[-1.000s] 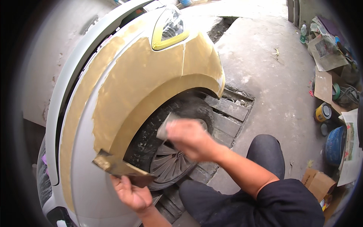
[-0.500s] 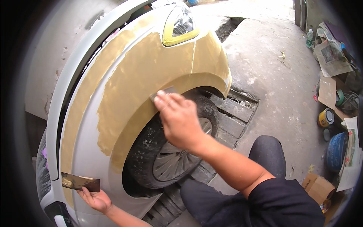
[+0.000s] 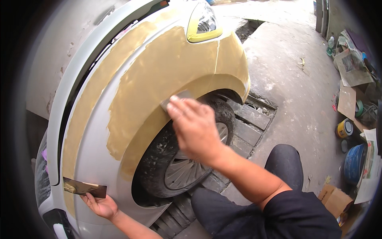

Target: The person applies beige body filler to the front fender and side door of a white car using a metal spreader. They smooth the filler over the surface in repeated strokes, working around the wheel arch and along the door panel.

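Two hands at work: my right hand presses a grey spreader on the fender's tan filler; my left hand grips a filler-smeared board; I judge smoothing along the wheel arch comes next.

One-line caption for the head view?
Right hand presses a grey spreader on the car's tan-filled fender; left hand holds a dark flat board.

Landmark = wheel. Fender above it; headlight further up. Spreader on fender at arch edge, under r. hand. L. hand w/ flat board left & below wheel. Paint can, cardboard box far right.
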Demonstrator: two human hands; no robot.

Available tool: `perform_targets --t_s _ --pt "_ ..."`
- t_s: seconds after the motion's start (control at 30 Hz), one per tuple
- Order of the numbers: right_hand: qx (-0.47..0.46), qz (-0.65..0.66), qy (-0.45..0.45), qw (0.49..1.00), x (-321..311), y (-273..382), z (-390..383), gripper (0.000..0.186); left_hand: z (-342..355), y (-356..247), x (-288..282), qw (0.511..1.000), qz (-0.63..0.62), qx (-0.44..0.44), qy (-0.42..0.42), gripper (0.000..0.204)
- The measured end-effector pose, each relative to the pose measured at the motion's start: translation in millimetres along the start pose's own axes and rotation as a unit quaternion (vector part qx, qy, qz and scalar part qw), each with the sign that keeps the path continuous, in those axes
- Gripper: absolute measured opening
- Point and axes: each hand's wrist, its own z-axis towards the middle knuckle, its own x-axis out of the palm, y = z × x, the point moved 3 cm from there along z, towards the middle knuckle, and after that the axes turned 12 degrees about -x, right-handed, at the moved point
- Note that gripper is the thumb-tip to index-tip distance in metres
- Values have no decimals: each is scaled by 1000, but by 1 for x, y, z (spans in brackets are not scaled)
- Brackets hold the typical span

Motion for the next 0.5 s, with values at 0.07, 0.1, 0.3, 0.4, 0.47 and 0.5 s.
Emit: perform_targets --t_s 0.07,0.1,0.3,0.4,0.47,0.5 --pt "-27 -18 14 999 9 20 -11 47 -1 1 -1 1000 -3 0 5 47" --pt "-38 -29 28 998 9 25 -17 48 0 1 0 1000 -5 0 16 47" --pt "-22 -22 33 999 -22 4 -11 50 -1 1 1 1000 -9 -6 26 46" --pt "3 -30 4 1000 -30 -10 14 47 -2 2 1 999 -13 -6 37 45" --pt "4 -27 33 999 -22 3 21 49 -2 2 1 999 -16 -5 40 45" --pt "0 -29 49 998 -16 17 20 50 -2 2 1 999 -16 -6 39 45"
